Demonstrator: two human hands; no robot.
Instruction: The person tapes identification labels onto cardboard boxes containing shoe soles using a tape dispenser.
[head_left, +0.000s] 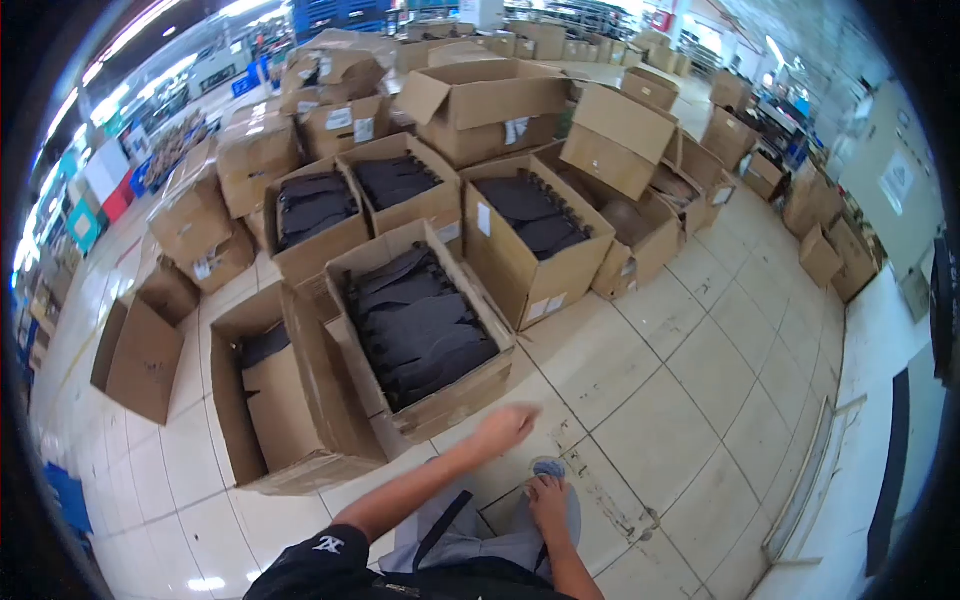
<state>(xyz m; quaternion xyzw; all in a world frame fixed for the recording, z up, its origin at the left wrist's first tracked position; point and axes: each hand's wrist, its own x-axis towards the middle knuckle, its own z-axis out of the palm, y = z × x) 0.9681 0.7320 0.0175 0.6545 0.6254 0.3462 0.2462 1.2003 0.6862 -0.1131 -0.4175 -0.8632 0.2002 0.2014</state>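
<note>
My left hand (508, 426) is stretched out in front of me, slightly blurred, its fingers curled in and nothing visible in them. It is just past the near corner of an open cardboard box (450, 398) filled with dark, flat, curved pieces (425, 325), without clearly touching it. Lower down, my right hand (546, 497) lies against my grey trouser leg, fingers loosely extended and nothing seen in them. One shoe (548, 467) shows just beyond it. Left of the filled box stands another open box (330, 420), with a few dark pieces (264, 346) at its far end.
Behind are more open boxes of dark pieces, including a tall box (535, 280). Taped cartons (255, 150) are stacked at the back left. An open box (140, 350) sits at the left. A white wall panel (880, 400) runs along the right, beside the tiled floor (690, 430).
</note>
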